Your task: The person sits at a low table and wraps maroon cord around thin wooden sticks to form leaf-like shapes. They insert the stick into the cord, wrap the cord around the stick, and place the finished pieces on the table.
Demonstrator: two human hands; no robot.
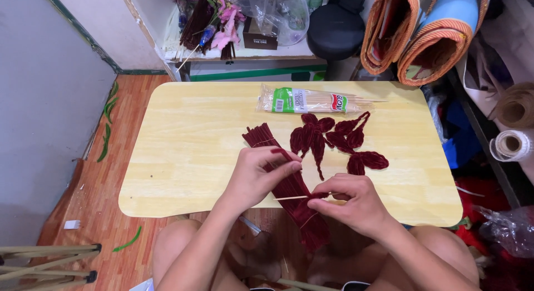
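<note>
A bundle of dark red pipe cleaners (289,182) lies across the near edge of a low wooden table (183,152). My left hand (257,177) rests on the bundle and pinches one dark red pipe cleaner (281,153) between thumb and fingers. My right hand (356,205) grips a thin wooden skewer (292,198) whose free end points left, with red pipe cleaner wound where my fingers pinch it. Several finished dark red petal shapes (334,138) lie on the table just beyond my hands.
A clear pack of wooden skewers (311,100) lies at the table's far side. Rolled mats (423,35) stand at the back right, artificial flowers (214,18) at the back. Green pipe cleaner pieces (107,124) lie on the wooden floor at left. Paper rolls (512,143) sit at right.
</note>
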